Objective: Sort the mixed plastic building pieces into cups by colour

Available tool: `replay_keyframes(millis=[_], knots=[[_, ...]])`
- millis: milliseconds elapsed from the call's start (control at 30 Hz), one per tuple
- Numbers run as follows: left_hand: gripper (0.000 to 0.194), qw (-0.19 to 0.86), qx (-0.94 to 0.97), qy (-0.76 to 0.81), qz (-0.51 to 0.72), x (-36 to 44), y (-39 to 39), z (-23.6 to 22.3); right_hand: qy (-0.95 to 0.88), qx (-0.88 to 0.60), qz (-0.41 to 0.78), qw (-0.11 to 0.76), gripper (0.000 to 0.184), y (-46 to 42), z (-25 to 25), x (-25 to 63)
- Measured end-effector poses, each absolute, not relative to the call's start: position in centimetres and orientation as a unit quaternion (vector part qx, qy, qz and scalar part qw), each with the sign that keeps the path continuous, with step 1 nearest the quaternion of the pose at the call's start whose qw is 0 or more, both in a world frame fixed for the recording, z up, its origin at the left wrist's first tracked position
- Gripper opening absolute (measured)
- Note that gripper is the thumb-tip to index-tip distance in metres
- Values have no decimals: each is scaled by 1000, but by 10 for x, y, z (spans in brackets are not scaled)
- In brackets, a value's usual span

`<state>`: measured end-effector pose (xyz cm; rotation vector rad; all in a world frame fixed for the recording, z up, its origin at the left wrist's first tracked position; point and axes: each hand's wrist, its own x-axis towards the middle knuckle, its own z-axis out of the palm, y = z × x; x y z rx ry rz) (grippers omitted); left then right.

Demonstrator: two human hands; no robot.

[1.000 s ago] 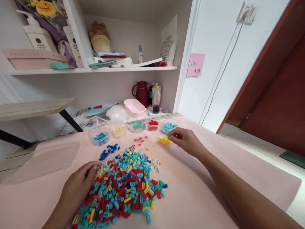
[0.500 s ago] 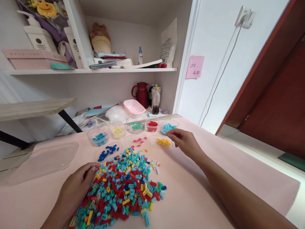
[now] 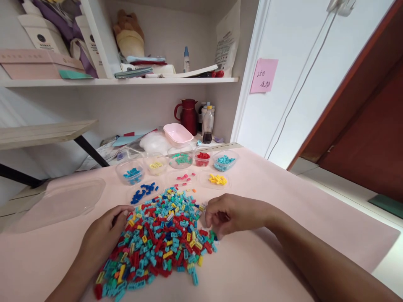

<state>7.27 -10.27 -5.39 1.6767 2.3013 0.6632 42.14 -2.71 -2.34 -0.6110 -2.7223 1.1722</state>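
A mixed heap of small toy building bricks (image 3: 166, 235) in red, light blue, yellow, green and other colours lies on the pink tabletop. My left hand (image 3: 102, 233) rests against the heap's left edge, thumb and forefinger close together; whatever may be between them is hidden. At the right edge, my right hand (image 3: 239, 213) hovers low with curved fingers, thumb apart, and no brick visible in it. Behind the heap are trays of dark blue bricks (image 3: 143, 193), pink bricks (image 3: 184, 179) and yellow bricks (image 3: 218, 180).
A back row of clear tubs holds blue bricks (image 3: 132, 174), pale yellow bricks (image 3: 155, 165), green bricks (image 3: 181, 158), red bricks (image 3: 203, 157) and light blue bricks (image 3: 225, 160). A clear lid (image 3: 72, 205) lies left. Behind stand a pink basin (image 3: 178, 133), red jug (image 3: 189, 117) and bottle (image 3: 208, 126).
My right hand has come back from the light blue tub to the right edge of the heap. My left hand stays beside the heap. The view has tipped slightly downward.
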Motion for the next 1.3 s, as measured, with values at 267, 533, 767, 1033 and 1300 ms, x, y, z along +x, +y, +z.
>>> replay_keyframes(millis=[267, 533, 767, 1033, 1300], knots=[[32, 89, 576, 779, 233, 76, -103, -51, -932, -241, 266, 45, 29, -29, -28, 416], [32, 78, 592, 763, 249, 75, -103, -51, -916, -249, 270, 163, 16, -27, -27, 410], [33, 80, 581, 776, 233, 77, -103, -50, -903, -260, 299, 169, 15, -26, -17, 422], [34, 94, 579, 776, 233, 76, -103, -51, -925, -268, 234, 133, 26, -26, -25, 422], [34, 84, 591, 766, 237, 71, -102, -54, -934, -262, 207, 127, 24, -26, -29, 416]])
